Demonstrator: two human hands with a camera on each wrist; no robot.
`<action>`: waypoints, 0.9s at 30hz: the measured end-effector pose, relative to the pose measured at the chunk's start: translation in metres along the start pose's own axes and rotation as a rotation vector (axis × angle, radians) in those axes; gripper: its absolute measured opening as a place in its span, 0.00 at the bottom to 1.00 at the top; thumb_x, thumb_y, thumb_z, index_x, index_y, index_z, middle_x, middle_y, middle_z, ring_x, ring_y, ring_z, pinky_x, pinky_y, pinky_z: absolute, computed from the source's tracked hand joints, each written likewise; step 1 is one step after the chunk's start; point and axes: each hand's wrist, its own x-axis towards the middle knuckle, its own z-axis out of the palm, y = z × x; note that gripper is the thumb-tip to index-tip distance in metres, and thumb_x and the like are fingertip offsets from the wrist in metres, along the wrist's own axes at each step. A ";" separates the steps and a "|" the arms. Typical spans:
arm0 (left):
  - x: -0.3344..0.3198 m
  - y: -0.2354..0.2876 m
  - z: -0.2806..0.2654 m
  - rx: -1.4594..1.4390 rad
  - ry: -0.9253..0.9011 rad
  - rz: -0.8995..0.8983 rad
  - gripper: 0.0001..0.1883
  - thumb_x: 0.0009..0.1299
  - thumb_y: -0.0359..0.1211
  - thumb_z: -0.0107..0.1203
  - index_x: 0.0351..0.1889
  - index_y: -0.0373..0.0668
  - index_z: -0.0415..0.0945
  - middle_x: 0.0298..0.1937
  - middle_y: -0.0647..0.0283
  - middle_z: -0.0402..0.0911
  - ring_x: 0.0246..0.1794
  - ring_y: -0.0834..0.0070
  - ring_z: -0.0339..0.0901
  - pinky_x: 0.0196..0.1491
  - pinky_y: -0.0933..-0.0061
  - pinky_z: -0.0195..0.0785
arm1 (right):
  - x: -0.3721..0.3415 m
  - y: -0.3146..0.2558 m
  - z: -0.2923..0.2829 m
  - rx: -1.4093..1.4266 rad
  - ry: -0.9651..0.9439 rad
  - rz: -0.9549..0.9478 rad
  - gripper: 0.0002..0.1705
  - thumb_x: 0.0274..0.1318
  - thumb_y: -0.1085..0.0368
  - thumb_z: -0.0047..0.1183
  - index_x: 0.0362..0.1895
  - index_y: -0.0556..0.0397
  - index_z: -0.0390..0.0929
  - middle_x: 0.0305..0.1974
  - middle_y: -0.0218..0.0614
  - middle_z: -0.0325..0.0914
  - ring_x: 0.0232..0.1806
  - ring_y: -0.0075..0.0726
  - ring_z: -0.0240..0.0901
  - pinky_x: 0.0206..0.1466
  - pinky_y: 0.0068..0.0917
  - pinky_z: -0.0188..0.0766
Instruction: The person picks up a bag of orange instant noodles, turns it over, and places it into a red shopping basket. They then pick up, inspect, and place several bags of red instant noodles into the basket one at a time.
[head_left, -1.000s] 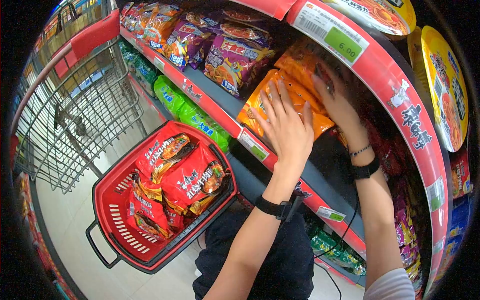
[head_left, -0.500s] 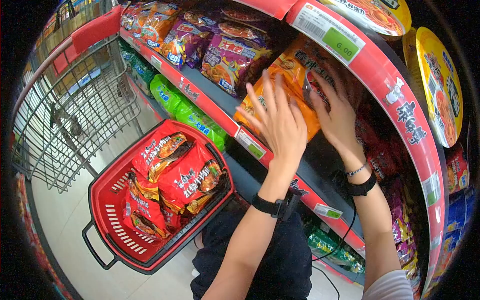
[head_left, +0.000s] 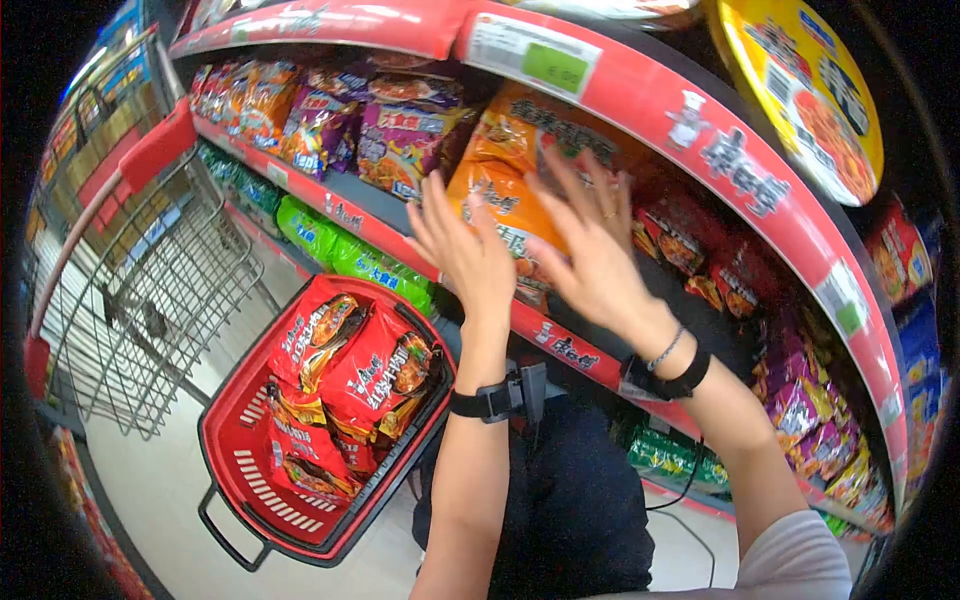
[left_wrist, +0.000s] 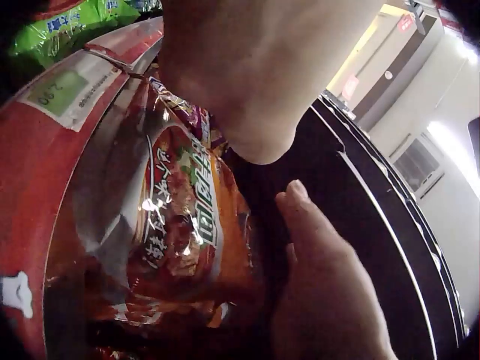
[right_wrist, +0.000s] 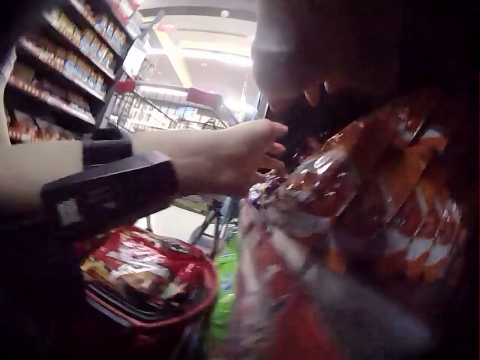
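Both hands have been shifted leftward since half a second earlier: the left hand [head_left: 475, 265] has been brought to the left side of the stacked, shiny orange plastic packets [head_left: 510, 185], and the right hand [head_left: 595, 275] has been drawn further across their right side; the head view itself has swung a little as well. By this the orange packets are flanked on both sides, presumably so that the stack can be reached from either side at once. They are set on a grey shelf [head_left: 350, 187], close behind its red front strip [head_left: 575, 358], between glossy purple plastic packets [head_left: 405, 145] and smaller red-and-yellow packets [head_left: 675, 245]; like colours appear to be grouped so that kinds can be told apart. Nothing is seen to be gripped by the left hand, whose fingers are extended and slightly parted. Nothing is seen to be grasped by the right hand either; its fingers are spread long in front of the orange packets, blurred. Whether the packets are touched by either cannot be told. Large red packets [head_left: 375, 370] are heaped in a black-rimmed red plastic basket [head_left: 230, 430], presumably to be kept together.
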 end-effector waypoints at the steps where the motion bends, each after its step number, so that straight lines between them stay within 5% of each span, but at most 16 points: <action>1: -0.004 0.001 -0.005 -0.092 0.012 -0.023 0.26 0.73 0.44 0.37 0.65 0.40 0.57 0.66 0.50 0.59 0.69 0.47 0.46 0.67 0.43 0.32 | -0.010 -0.007 0.001 0.054 0.015 -0.006 0.32 0.55 0.52 0.49 0.63 0.49 0.61 0.68 0.42 0.48 0.71 0.57 0.38 0.69 0.59 0.32; 3: -0.012 0.006 -0.012 -0.163 0.002 -0.063 0.24 0.72 0.42 0.40 0.61 0.36 0.60 0.61 0.46 0.63 0.65 0.45 0.52 0.66 0.50 0.40 | -0.030 -0.021 0.006 0.167 0.047 0.007 0.32 0.55 0.53 0.50 0.62 0.53 0.61 0.67 0.45 0.49 0.71 0.57 0.37 0.70 0.58 0.30; 15: -0.082 0.050 -0.077 -0.214 -0.180 0.117 0.22 0.69 0.38 0.46 0.56 0.35 0.64 0.56 0.44 0.66 0.62 0.47 0.56 0.64 0.50 0.42 | -0.124 -0.040 0.001 0.544 0.138 0.282 0.24 0.60 0.58 0.45 0.57 0.58 0.64 0.60 0.50 0.57 0.64 0.57 0.49 0.67 0.45 0.48; 16: -0.088 0.052 -0.081 -0.107 -0.157 0.181 0.19 0.69 0.36 0.47 0.54 0.35 0.66 0.52 0.46 0.70 0.56 0.52 0.64 0.60 0.57 0.52 | -0.130 -0.042 -0.001 0.550 0.118 0.263 0.23 0.60 0.59 0.45 0.56 0.58 0.64 0.59 0.50 0.59 0.63 0.55 0.52 0.66 0.44 0.49; 24: -0.128 0.018 -0.137 0.226 -0.442 -0.123 0.27 0.66 0.45 0.48 0.59 0.40 0.63 0.60 0.48 0.64 0.65 0.49 0.52 0.65 0.41 0.37 | -0.154 -0.085 0.002 0.836 -0.270 0.140 0.24 0.57 0.62 0.48 0.55 0.61 0.64 0.55 0.53 0.63 0.60 0.55 0.57 0.64 0.39 0.54; 27: -0.134 -0.011 -0.167 0.377 -0.463 -0.267 0.29 0.65 0.47 0.49 0.59 0.38 0.63 0.59 0.47 0.66 0.64 0.51 0.56 0.64 0.44 0.42 | -0.158 -0.112 0.024 0.892 -0.376 0.084 0.25 0.56 0.60 0.49 0.54 0.63 0.65 0.54 0.55 0.64 0.59 0.57 0.60 0.62 0.39 0.57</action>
